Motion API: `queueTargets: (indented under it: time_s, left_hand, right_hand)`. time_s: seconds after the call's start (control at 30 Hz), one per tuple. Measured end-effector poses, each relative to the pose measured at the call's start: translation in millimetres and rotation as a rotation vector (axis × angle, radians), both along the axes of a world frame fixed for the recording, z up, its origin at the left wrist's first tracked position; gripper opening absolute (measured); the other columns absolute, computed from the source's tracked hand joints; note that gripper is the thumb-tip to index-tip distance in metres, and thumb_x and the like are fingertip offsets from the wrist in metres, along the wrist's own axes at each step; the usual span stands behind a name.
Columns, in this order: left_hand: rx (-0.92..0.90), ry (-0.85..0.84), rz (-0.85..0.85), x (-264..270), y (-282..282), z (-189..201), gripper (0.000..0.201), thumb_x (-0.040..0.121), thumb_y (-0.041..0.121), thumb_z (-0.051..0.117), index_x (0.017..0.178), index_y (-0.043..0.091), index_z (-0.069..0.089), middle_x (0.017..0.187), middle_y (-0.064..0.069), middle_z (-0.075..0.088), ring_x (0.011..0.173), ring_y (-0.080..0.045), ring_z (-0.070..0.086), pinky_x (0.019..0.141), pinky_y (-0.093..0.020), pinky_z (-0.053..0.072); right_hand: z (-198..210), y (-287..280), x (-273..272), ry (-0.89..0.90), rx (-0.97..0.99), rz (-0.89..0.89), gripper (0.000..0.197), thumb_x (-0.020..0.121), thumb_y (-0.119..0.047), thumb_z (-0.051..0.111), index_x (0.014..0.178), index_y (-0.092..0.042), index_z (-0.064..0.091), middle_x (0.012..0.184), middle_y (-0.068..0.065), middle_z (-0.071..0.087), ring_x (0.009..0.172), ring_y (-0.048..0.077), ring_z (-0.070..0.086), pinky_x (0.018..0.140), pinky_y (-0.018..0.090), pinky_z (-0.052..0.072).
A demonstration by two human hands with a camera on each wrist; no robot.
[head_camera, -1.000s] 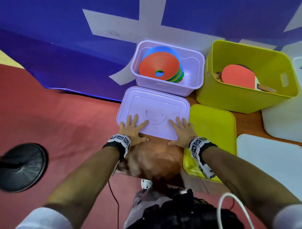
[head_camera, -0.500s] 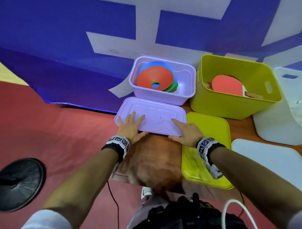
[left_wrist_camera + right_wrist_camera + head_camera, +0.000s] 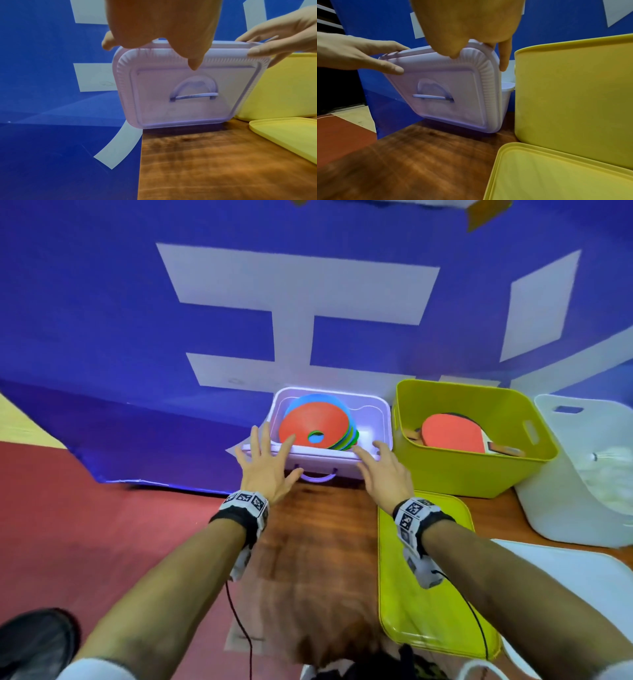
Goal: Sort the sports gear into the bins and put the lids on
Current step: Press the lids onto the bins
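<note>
The purple lid (image 3: pixel 318 465) stands tilted up on its edge in front of the purple bin (image 3: pixel 384 419), handle side facing me. My left hand (image 3: pixel 274 455) grips its upper left edge, fingers over the top and thumb on the front. My right hand (image 3: pixel 376 465) grips the upper right corner the same way. The left wrist view shows the lid (image 3: pixel 180 97) with its lower edge near the wooden table (image 3: pixel 205 162). It also fills the right wrist view as the purple lid (image 3: pixel 450 97). A stack of flat cones (image 3: pixel 315 424), orange on top, lies in the purple bin.
A yellow bin (image 3: pixel 479 474) holding a red paddle (image 3: pixel 452 434) stands right of the purple bin. Its yellow lid (image 3: pixel 428 594) lies flat in front of it. A white bin (image 3: pixel 582 508) and a white lid (image 3: pixel 565 594) are at the far right. A black stand base (image 3: pixel 34 631) sits on the floor, left.
The purple lid lay flat under both palms; now both hands have tipped it up on edge against the front of the purple bin. The head view has tilted upward.
</note>
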State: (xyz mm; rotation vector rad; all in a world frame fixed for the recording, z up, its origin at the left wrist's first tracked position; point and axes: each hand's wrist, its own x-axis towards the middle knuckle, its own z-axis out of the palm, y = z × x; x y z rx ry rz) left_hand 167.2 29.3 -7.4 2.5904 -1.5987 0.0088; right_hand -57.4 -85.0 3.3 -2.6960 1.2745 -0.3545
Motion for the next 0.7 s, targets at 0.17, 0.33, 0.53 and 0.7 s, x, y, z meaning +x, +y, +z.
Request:
queueTargets:
  time_s: [0.17, 0.33, 0.53, 0.7]
  left_hand:
    - [-0.023, 0.029, 0.023, 8.6, -5.7, -3.6, 0.087, 0.088, 0.070, 0.043, 0.152, 0.043, -0.010, 0.156, -0.016, -0.031, 0.145, -0.043, -0.021, 0.111, -0.065, 0.019]
    - [-0.091, 0.088, -0.016, 15.3, -20.9, 9.1, 0.085, 0.089, 0.062, 0.053, 0.155, 0.038, 0.004, 0.159, -0.018, -0.023, 0.148, -0.040, -0.013, 0.117, -0.057, 0.018]
    - [-0.100, 0.065, -0.033, 16.4, -47.3, 15.4, 0.082, 0.090, 0.068, 0.045, 0.154, 0.040, 0.004, 0.159, -0.014, -0.024, 0.148, -0.036, -0.016, 0.113, -0.061, 0.016]
    - [-0.063, 0.122, -0.057, 18.3, -56.5, 0.9, 0.081, 0.086, 0.078, 0.029, 0.153, 0.043, -0.001, 0.157, -0.006, -0.031, 0.146, -0.031, -0.025, 0.112, -0.065, 0.013]
  right_hand:
    - [6.1, -11.8, 4.0, 0.176, 0.024, 0.018, 0.063, 0.095, -0.046, 0.053, 0.151, -0.038, 0.025, 0.154, 0.014, 0.027, 0.138, 0.032, 0.034, 0.092, 0.042, 0.046]
    - [20.4, -34.6, 13.3, 0.199, 0.022, -0.007, 0.053, 0.099, -0.038, 0.049, 0.149, -0.037, 0.030, 0.137, 0.009, 0.039, 0.122, 0.031, 0.049, 0.081, 0.038, 0.048]
    - [42.2, -69.7, 31.1, 0.177, 0.034, -0.026, 0.055, 0.100, -0.040, 0.045, 0.151, -0.036, 0.026, 0.136, 0.011, 0.041, 0.127, 0.031, 0.044, 0.085, 0.040, 0.046]
    - [39.7, -92.8, 42.2, 0.169, 0.091, -0.074, 0.054, 0.101, -0.040, 0.040, 0.152, -0.035, 0.024, 0.142, 0.014, 0.037, 0.133, 0.032, 0.036, 0.094, 0.046, 0.043]
